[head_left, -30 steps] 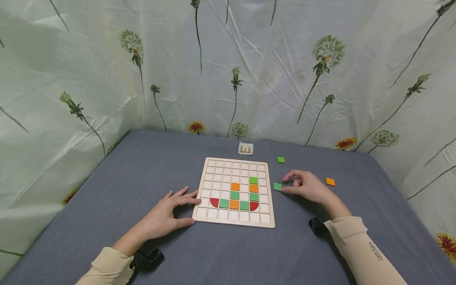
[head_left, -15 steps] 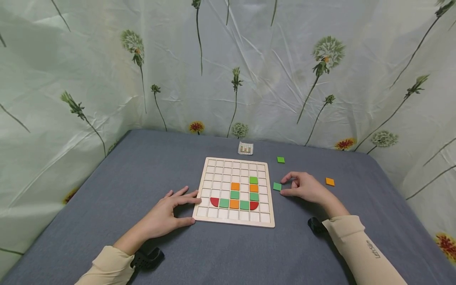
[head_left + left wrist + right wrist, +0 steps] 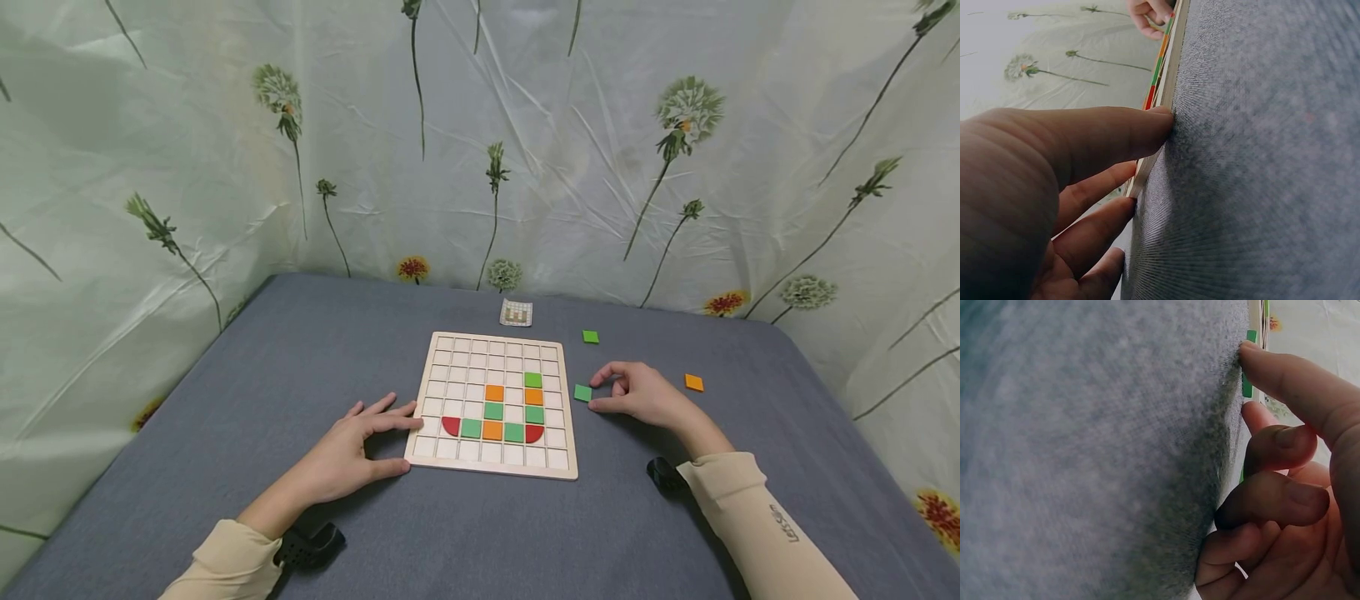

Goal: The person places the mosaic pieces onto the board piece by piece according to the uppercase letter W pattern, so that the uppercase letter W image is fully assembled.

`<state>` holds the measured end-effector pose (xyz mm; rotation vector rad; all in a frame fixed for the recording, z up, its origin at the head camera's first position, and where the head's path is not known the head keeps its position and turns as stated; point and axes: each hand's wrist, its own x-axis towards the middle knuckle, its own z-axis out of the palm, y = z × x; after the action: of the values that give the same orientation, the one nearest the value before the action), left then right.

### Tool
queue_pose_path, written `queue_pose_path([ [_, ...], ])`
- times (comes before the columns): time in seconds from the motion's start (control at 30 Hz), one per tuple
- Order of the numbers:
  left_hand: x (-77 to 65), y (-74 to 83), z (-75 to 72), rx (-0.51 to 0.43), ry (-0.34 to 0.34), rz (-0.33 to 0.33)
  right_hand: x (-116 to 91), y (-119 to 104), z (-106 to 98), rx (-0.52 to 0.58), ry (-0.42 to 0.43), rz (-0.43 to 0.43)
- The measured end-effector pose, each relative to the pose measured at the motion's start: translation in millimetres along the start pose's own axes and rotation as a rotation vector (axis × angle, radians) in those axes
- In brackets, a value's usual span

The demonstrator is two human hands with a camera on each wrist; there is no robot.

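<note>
A square wooden grid board (image 3: 480, 485) lies on the table with green, orange and red tiles set in several cells. At its left edge my left hand (image 3: 341, 454) spreads its fingers; thumb and fingertips touch the rim, also in the left wrist view, where the board edge (image 3: 1175, 56) is seen side-on. Just right of the board a loose green square tile (image 3: 582, 392) lies flat. My right hand (image 3: 641, 398) has thumb and index finger at opposite edges of it, other fingers curled. In the right wrist view this green tile (image 3: 1247, 386) shows between thumb and index fingertip.
Another green tile (image 3: 591, 337) lies beyond the right hand, and an orange tile (image 3: 693, 382) to its right. Behind the board rests a small pattern card (image 3: 516, 313). A flower-printed curtain (image 3: 585, 167) hangs behind the grey-blue table (image 3: 360, 333).
My right thumb and index finger have moved slightly left and closer around the loose green tile, which stays in place. The left hand and board keep still.
</note>
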<state>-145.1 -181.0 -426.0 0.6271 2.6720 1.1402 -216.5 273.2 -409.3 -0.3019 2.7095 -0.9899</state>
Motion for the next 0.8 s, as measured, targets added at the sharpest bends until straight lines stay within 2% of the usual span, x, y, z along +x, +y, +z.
queue_pose_path([
  [0.5,0.1,-0.7,0.0,0.001,0.003,0.004,-2.6,-6.3,1.3,0.010,-0.001,-0.024],
  [0.8,-0.3,-1.0,0.2,-0.001,0.001,0.002,-0.1,-9.9,1.8,0.003,-0.009,-0.004],
])
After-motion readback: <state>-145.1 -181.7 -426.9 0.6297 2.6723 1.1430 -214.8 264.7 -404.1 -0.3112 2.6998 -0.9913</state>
